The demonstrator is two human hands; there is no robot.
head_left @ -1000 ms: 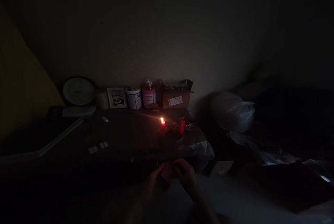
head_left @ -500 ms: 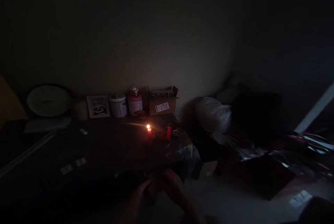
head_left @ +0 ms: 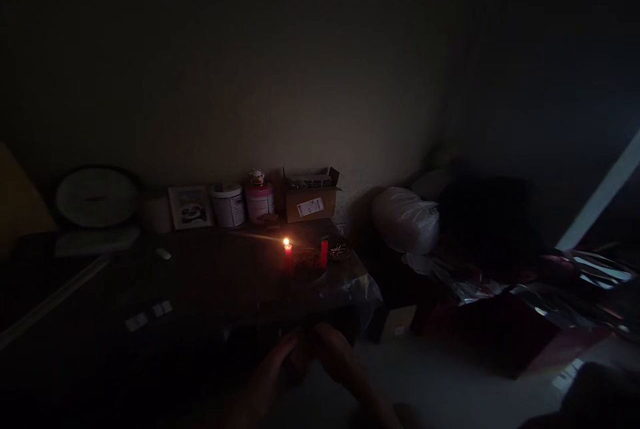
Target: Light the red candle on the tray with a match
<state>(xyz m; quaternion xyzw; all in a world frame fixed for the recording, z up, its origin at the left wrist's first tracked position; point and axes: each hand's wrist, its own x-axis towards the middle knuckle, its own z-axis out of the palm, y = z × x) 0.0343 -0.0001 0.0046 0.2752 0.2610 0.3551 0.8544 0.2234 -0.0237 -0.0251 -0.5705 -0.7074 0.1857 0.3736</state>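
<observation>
In the dim head view, my left hand [head_left: 284,350] and my right hand [head_left: 331,344] are close together below the table's front edge. Their fingers are lost in shadow, and a dark reddish shape [head_left: 300,354] shows between them that I cannot make out. Beyond them on the dark table [head_left: 215,282] burns a lit red candle [head_left: 288,250]. To its right stands an unlit red candle [head_left: 324,254]. Between the candles sits a dark round dish [head_left: 307,274], its contents hard to see. Behind the right candle is a smaller dish [head_left: 340,249] of thin sticks.
Along the wall stand a round dial scale [head_left: 97,197], a framed panda picture [head_left: 191,207], a white tub [head_left: 229,206], a pink-lidded tub [head_left: 260,202] and an open cardboard box [head_left: 311,206]. Small white pieces [head_left: 149,316] lie at left. A stuffed plastic bag [head_left: 405,219] is to the right.
The view has shifted slightly. My hands remain close together below the table edge, with only a small change in pose. The candle flame still burns.
</observation>
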